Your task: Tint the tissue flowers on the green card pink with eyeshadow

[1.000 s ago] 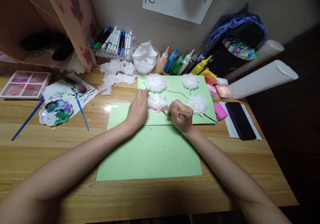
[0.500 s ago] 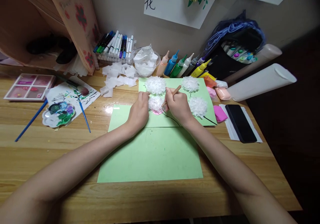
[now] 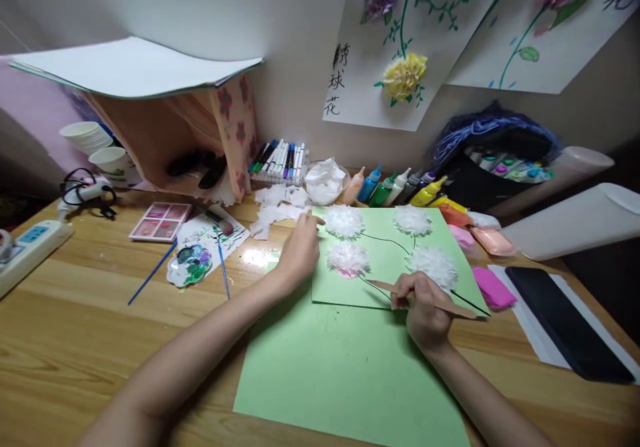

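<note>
A light green card point(image 3: 380, 290) bears several fluffy white paper flowers, with thin black lines drawn as stems. The lower left flower point(image 3: 349, 258) shows pink at its bottom edge. My left hand point(image 3: 301, 250) is curled at the card's left edge, gripping it beside the upper left flower point(image 3: 344, 222). In my right hand point(image 3: 425, 307) is a slim wooden stick point(image 3: 383, 286), its pointed tip aimed left near the stem below the pink-edged flower. My right fingers are closed round the stick, close to the lower right flower point(image 3: 435, 267).
Another green sheet point(image 3: 345, 374) lies under the card. Paint bottles point(image 3: 370, 184), a bowl of white paper point(image 3: 325, 180) and markers point(image 3: 280, 159) line the back. A palette point(image 3: 190, 265) and brushes lie left; a black phone point(image 3: 565, 320) and pink clay packet point(image 3: 493, 287) lie right.
My right hand has drawn back from the pink-edged flower, down and right, with the wooden stick. My left hand has shifted up along the card's edge. The view has tilted up and left.
</note>
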`<action>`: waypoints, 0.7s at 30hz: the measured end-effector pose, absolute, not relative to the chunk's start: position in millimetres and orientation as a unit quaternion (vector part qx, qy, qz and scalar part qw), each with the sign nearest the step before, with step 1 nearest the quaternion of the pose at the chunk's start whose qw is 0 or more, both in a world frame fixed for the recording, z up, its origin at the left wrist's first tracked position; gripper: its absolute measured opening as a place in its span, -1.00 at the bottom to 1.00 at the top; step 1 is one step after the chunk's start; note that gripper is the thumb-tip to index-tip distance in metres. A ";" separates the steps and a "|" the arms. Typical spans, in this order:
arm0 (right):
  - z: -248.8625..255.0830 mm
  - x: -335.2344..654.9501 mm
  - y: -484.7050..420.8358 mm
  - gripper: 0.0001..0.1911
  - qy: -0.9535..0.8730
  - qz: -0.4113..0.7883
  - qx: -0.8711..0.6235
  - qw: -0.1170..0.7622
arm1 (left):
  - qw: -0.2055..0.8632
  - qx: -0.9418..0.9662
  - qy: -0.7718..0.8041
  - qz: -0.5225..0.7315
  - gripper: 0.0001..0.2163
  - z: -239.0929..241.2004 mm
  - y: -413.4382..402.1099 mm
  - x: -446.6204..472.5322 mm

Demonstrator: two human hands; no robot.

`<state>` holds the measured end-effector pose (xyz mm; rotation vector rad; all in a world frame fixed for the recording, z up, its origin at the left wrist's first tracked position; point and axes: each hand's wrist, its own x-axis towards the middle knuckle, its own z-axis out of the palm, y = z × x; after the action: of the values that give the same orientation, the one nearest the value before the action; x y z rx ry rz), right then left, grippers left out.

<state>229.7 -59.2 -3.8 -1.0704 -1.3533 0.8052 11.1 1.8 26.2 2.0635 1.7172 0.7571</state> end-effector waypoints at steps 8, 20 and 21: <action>-9.0 226.8 -60.6 -0.58 -0.598 0.331 -0.436 0.585 | 0.080 0.597 0.793 0.094 -0.75 45.6 44.3 -77.6; -13.3 225.2 -61.8 -0.57 -0.578 0.346 -0.450 0.586 | 0.182 0.624 0.747 0.140 -0.86 48.5 50.3 -103.1; -13.7 225.6 -61.7 -0.57 -0.579 0.348 -0.449 0.585 | 0.179 0.631 0.739 0.151 -0.85 52.0 50.0 -102.7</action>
<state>225.6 -61.7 -13.7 -1.0486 -1.3508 0.8115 -102.7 50.0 52.0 1.7854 2.0911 0.4263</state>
